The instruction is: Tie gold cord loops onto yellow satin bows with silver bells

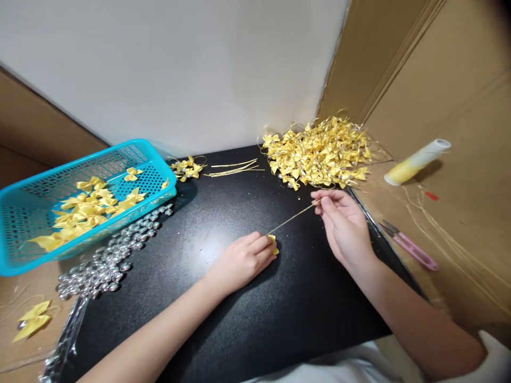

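On the black board (307, 298), my left hand (249, 258) is closed around a yellow bow (275, 246), of which only the edge shows past the fingers. A thin gold cord (291, 218) runs taut from there up to the right. My right hand (339, 218) pinches the cord's other end between thumb and fingertips, raised over the board. Several cut gold cords (235, 169) lie at the back of the board, between a small cluster of bows (189, 168) and a large heap of yellow bows with cords (319, 151).
At the left stands a blue basket (156, 194) holding yellow bows, with silver bells (115, 255) in front. A single bow (34, 321) lies far left. Pink-handled snips (417, 251), loose cords (459, 247) and a yellow-white tube (417, 162) are on cardboard at the right.
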The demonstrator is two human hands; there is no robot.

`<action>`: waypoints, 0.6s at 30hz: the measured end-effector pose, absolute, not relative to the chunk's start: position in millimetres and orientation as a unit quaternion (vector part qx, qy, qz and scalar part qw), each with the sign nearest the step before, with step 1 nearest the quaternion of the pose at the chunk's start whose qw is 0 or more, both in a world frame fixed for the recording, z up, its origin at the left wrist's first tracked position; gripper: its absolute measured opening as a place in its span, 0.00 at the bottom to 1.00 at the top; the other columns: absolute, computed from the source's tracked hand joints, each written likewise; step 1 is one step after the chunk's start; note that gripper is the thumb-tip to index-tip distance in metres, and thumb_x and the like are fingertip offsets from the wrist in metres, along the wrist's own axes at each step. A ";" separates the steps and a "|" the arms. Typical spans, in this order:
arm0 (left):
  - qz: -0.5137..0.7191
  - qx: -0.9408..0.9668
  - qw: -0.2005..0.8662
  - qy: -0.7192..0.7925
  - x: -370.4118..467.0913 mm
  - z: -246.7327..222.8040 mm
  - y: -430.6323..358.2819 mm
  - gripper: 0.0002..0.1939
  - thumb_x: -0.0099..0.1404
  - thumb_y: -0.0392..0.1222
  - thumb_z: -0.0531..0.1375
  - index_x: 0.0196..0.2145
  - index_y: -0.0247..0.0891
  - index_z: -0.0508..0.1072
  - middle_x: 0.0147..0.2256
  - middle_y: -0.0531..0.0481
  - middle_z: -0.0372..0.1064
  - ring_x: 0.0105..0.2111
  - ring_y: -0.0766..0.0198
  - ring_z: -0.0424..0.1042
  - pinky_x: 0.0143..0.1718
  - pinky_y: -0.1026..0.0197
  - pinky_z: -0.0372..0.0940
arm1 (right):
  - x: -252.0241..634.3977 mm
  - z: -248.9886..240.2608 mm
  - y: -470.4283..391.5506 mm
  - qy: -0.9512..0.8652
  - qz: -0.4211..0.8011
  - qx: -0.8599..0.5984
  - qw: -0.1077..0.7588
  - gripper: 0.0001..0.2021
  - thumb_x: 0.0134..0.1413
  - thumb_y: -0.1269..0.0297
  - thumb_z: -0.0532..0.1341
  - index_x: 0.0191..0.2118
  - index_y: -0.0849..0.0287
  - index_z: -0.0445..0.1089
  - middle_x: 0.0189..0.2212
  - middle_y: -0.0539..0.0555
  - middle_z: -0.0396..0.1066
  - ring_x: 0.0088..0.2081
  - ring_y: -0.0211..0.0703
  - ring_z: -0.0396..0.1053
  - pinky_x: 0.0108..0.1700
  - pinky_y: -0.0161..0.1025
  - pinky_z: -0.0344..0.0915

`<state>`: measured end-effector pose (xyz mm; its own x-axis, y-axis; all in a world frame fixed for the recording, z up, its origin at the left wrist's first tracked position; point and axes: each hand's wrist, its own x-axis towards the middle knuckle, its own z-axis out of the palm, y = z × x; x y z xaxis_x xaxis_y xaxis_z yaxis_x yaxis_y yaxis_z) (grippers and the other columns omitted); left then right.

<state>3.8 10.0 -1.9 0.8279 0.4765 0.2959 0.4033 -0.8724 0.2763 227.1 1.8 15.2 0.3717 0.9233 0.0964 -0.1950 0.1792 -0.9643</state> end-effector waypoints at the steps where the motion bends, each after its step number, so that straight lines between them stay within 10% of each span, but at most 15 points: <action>1: 0.194 0.949 0.124 0.215 2.3 -1.0 10.9 0.10 0.70 0.37 0.55 0.42 0.37 0.76 0.39 0.43 0.77 0.35 0.61 0.74 0.37 0.60 0.70 | 228.9 13.7 3.7 -0.359 0.407 -0.499 0.675 0.06 0.55 0.60 0.65 0.37 0.54 0.70 0.40 0.52 0.75 0.40 0.39 0.71 0.41 0.37 0.68; 11: 0.453 0.523 0.519 0.503 8.6 8.3 19.2 0.10 0.63 0.46 0.61 0.32 0.35 0.75 0.23 0.52 0.70 0.24 0.67 0.66 0.29 0.64 0.64 | 236.3 20.5 6.8 -0.376 0.404 -0.460 0.696 0.09 0.55 0.57 0.65 0.34 0.52 0.65 0.26 0.46 0.65 0.30 0.37 0.67 0.39 0.39 0.69; 18: 0.420 0.492 0.571 0.505 14.4 4.4 27.1 0.15 0.58 0.46 0.64 0.40 0.34 0.77 0.23 0.54 0.70 0.23 0.69 0.65 0.27 0.65 0.63 | 224.6 42.9 -8.7 -0.448 0.449 -0.364 0.682 0.09 0.52 0.56 0.68 0.32 0.52 0.67 0.15 0.42 0.58 0.18 0.34 0.59 0.29 0.39 0.65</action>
